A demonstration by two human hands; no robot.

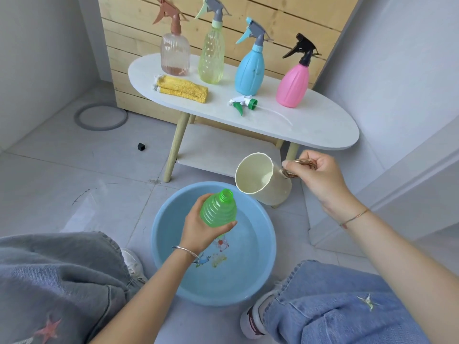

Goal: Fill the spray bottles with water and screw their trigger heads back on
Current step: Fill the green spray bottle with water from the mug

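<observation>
My left hand grips a green ribbed bottle with no head on it, its open neck tilted up over the blue basin. My right hand holds the cream cup by its golden ring handle, tipped with its mouth toward the bottle neck, just above and right of it. The green and white trigger head lies on the white oval table. Pink-clear, yellow-green, blue and pink spray bottles stand on the table with heads on.
A folded yellow cloth lies on the table's left part. A wooden slat panel stands behind the table. My knees in jeans flank the basin. A grey ring and a small black cube lie on the tiled floor.
</observation>
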